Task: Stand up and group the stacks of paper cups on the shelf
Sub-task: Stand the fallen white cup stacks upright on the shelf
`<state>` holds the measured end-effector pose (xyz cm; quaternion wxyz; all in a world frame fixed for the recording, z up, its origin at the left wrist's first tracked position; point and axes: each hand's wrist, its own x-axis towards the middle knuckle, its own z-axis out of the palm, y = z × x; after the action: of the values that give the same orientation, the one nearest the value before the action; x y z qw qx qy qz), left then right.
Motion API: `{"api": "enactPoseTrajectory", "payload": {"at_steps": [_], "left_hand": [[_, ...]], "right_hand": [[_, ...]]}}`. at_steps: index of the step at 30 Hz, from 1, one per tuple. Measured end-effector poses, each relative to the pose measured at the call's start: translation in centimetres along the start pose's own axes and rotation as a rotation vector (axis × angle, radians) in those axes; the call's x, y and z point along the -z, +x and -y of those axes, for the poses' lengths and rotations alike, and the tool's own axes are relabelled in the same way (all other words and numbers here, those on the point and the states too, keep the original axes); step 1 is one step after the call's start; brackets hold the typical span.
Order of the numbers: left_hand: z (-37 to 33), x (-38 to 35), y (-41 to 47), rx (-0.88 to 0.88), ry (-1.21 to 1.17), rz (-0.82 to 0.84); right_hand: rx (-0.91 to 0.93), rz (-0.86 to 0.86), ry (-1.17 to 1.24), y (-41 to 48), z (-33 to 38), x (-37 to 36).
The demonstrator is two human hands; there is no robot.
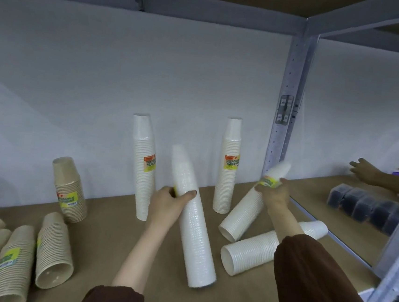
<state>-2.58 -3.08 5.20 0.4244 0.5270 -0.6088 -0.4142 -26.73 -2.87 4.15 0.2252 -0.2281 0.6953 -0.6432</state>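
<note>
The brown board shelf (113, 227) carries all the stock. It is backed by a white wall panel (152, 73), and a grey perforated steel upright (288, 98) separates this bay from the next one on the right. Two tall white paper-cup stacks stand near the panel: the rear left stack (144, 170) and the rear right stack (228, 168). Each rests on its wide mouth end, which gives the broadest footing. The left-held white stack (194, 223) is tilted, its wide end low near the shelf front and its narrow end leaning back and left. The right-held white stack (241, 215) is also tilted, mouth end down on the shelf. A fallen white stack (249, 253) lies on its side under the right forearm and has not yet been raised. At the left, one upright beige paper-cup stack (70, 187) stands behind several fallen beige stacks (54, 251). The left hand (171, 201) wraps fingers and thumb round its stack above the middle. The right hand (275, 189) closes round the narrow end of its stack, at the yellow-green label (267, 181). Both grips sit high, probably so that each stack pivots on its mouth rim toward vertical. In the next bay, another person's hand (367, 171) reaches above a pack of dark containers (363, 208).
</note>
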Motion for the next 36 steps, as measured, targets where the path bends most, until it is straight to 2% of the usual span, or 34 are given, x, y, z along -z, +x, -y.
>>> {"api": "enactPoseTrajectory", "payload": {"at_steps": [6,12,19,30,36], "left_hand": [[-1.9,-1.0,0.0,-0.294,0.035,-0.172],[-1.2,-2.0,0.5,-0.389,0.048,-0.222],[0.2,-1.9,1.4,-0.418,0.066,-0.275],[0.9,-1.6,2.1,-0.408,0.060,-0.307],[1.2,-1.5,2.5,-0.395,0.061,-0.314]], "right_hand": [[0.409,0.079,-0.060,-0.6,0.8,1.5],[0.532,0.105,-0.043,-1.6,-0.1,1.8],[0.745,0.133,-0.207,-1.8,-0.4,1.6],[0.750,0.111,-0.170,-0.9,-0.9,2.0],[0.667,0.100,-0.121,-1.0,-1.1,2.1]]}}
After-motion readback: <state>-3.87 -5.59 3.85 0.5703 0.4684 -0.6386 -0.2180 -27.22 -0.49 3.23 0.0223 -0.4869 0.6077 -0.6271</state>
